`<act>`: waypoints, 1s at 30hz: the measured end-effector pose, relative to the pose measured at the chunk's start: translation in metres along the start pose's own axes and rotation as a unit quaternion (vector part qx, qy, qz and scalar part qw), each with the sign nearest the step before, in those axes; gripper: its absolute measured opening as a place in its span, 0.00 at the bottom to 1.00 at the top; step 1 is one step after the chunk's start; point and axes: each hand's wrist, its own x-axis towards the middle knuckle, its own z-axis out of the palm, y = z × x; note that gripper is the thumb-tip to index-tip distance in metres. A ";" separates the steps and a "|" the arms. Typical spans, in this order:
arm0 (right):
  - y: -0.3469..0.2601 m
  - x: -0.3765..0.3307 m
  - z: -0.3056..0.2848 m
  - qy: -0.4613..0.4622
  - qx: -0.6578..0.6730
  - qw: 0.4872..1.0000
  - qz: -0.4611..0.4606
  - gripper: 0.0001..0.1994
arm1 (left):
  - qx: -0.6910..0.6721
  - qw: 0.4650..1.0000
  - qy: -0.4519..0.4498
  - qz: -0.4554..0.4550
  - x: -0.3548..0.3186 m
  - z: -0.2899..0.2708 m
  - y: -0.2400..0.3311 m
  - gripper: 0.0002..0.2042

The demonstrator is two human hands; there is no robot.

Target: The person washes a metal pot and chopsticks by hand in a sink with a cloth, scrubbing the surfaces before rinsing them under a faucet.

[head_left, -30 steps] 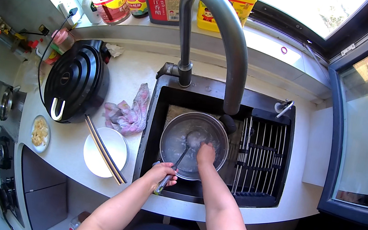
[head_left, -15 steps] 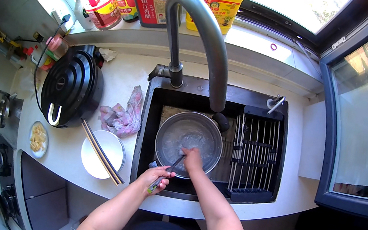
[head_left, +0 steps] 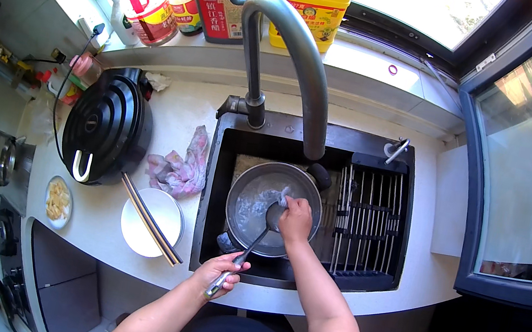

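Observation:
My left hand [head_left: 217, 275] is closed round the handle of a dark ladle [head_left: 274, 216] with a green mark near the handle's end. The ladle's bowl hangs over a round metal pot [head_left: 230, 220] that holds cloudy, sudsy water. At the bowl, my right hand [head_left: 296, 222] pinches a pale, bunched cloth [head_left: 279, 197]; the far side of its fingers is hidden. The pot stands in the dark sink [head_left: 225, 159], its black handle [head_left: 319, 175] pointing to the far right.
Over the sink arches a grey faucet [head_left: 316, 104]. A dish rack [head_left: 370, 220] fills the sink's right side. On the left counter are a crumpled cloth [head_left: 181, 169], white plates [head_left: 140, 223] with chopsticks [head_left: 153, 221] across them, and a black electric pan [head_left: 105, 127]. Bottles line the sill.
The ladle's bowl has come up out of the water. My right hand has moved right and slightly up with the cloth, which now shows. My left hand has shifted slightly lower.

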 end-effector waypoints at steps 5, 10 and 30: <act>0.004 -0.006 0.013 -0.074 -0.043 0.996 -0.036 0.14 | -0.043 0.998 -0.048 -0.012 -0.001 0.005 0.000 0.22; 0.005 0.003 0.021 -0.301 -0.044 0.953 0.002 0.16 | -0.049 0.998 -0.049 -0.007 0.005 -0.002 0.001 0.21; 0.046 -0.010 0.062 -0.279 -0.173 0.937 0.122 0.11 | 0.390 0.889 0.236 0.042 0.054 0.018 0.007 0.23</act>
